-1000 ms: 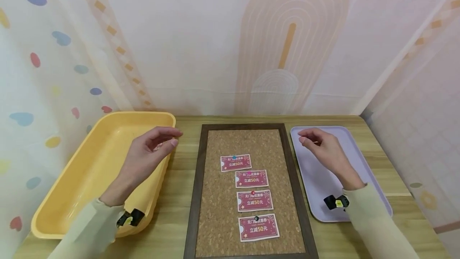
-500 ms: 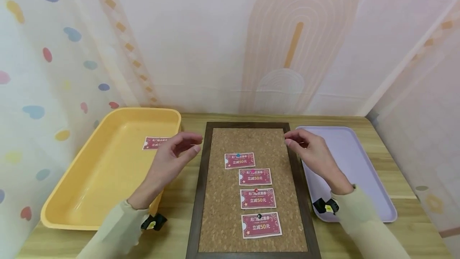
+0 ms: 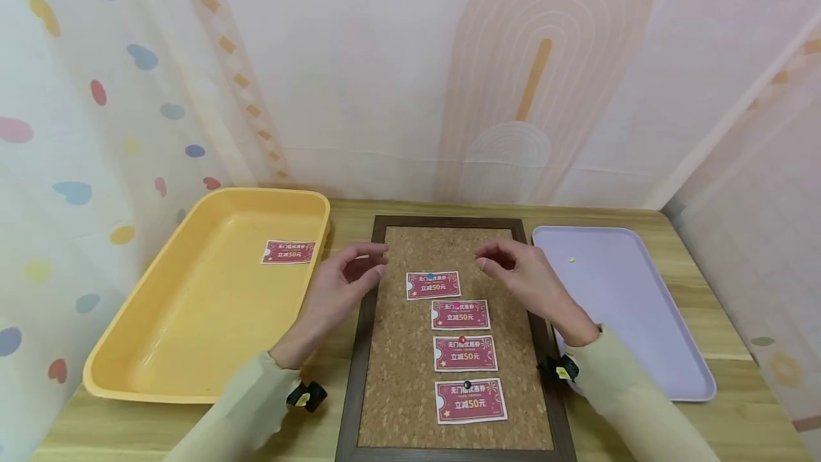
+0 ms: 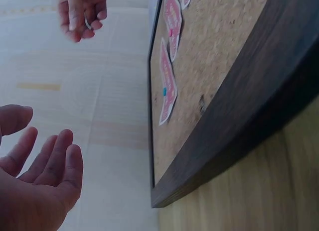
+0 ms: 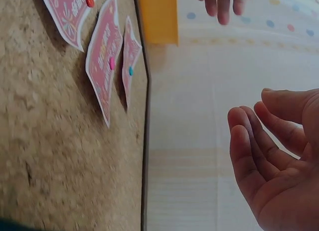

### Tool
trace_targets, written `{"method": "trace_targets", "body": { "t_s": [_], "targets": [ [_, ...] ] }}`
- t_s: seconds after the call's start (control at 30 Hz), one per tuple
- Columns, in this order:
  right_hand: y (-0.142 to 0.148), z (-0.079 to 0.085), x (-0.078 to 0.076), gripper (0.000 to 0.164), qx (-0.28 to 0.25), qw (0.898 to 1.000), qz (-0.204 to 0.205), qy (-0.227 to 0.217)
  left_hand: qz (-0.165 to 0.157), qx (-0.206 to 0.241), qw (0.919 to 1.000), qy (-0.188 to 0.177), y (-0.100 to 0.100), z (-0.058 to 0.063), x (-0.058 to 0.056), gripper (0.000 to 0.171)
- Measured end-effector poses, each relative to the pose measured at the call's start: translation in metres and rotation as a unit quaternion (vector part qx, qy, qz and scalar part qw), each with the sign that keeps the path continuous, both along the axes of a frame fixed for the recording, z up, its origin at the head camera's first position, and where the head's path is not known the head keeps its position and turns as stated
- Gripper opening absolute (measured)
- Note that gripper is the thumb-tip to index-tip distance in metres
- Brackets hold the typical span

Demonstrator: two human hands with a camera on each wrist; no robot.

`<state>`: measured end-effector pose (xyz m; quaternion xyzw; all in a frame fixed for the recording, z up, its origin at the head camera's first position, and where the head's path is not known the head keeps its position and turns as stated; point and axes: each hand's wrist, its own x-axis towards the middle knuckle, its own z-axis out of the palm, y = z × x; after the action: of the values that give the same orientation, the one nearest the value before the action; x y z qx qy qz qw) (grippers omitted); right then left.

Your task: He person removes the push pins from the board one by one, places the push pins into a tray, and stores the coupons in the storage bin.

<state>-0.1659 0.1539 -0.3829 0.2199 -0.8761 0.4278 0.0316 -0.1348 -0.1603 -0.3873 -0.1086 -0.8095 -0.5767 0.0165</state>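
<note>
My left hand (image 3: 343, 291) hovers over the left edge of the cork board (image 3: 398, 376), fingers loosely bent and nothing in them. Above the board's right side is my right hand (image 3: 529, 276), thumb and fingers curved toward each other, with a gap between them in the right wrist view. Several red coupons are pinned to the cork in a stepped column. The top coupon (image 3: 433, 287) has a blue pin, the second coupon (image 3: 460, 316) a pink pin (image 5: 112, 63), the third coupon (image 3: 465, 355) a red pin (image 3: 462, 339) and the lowest coupon (image 3: 471, 403) a black pin (image 3: 467, 384).
A deep yellow bin (image 3: 96, 355) stands at the left with one coupon (image 3: 288, 252) inside. To the right lies a shallow lavender tray (image 3: 641, 326) holding a tiny yellow piece (image 3: 572, 259). A patterned curtain (image 3: 385, 91) hangs behind the wooden table (image 3: 712, 291).
Both hands have moved inward over the board, the right one from above the lavender tray. The bin's coupon and the tiny yellow piece have come into view. The pinned coupons stay put.
</note>
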Motion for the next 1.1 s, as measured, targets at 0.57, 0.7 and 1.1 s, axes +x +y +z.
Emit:
{"method": "trace_targets", "body": {
  "t_s": [0.57, 0.7, 1.1],
  "targets": [
    [-0.028, -0.007, -0.018, 0.021, 0.007, 0.992, 0.114, -0.053, -0.015, 0.01, 0.9973, -0.071, 0.023, -0.022, -0.015, 0.037],
    [-0.034, -0.011, -0.024, 0.021, 0.031, 0.989, 0.129, -0.059, -0.011, 0.019, 0.9966, -0.08, 0.025, -0.028, -0.019, 0.036],
    [-0.053, -0.027, -0.036, 0.022, 0.116, 0.982, 0.124, -0.078, 0.021, -0.024, 0.9939, -0.106, 0.031, -0.037, -0.029, 0.037]
  ]
}}
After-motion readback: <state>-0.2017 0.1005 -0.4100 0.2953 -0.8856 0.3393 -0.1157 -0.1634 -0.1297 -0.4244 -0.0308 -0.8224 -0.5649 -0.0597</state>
